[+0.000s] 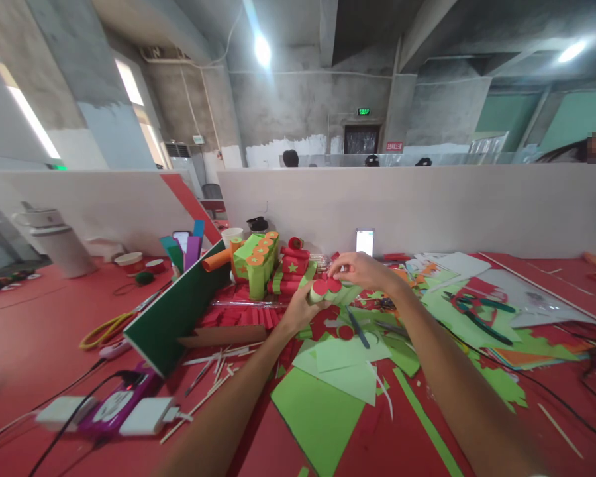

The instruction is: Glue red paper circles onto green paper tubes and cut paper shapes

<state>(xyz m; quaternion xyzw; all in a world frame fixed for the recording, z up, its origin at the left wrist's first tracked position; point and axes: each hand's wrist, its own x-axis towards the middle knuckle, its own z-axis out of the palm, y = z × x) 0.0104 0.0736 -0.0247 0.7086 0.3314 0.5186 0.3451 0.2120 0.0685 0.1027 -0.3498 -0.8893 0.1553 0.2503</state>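
Note:
My left hand (300,306) is wrapped round a bundle of light green paper tubes (346,293), held above the table. Round red paper discs (320,287) cap the tube ends facing me. From the right, my right hand (361,270) reaches over the bundle with bent fingers pinched together at one red disc. Whatever lies between those fingertips is too small to make out. Just behind my left hand stands a green and orange paper model (256,260), beside a red paper piece with a green star (293,267).
Green paper sheets (320,414) and a blue craft knife (358,328) lie below my hands. Green-handled pliers (481,315) are at right. A dark green board (176,318) leans at left, near yellow-handled scissors (106,330) and a purple power strip (122,401). A white partition (427,205) stands behind.

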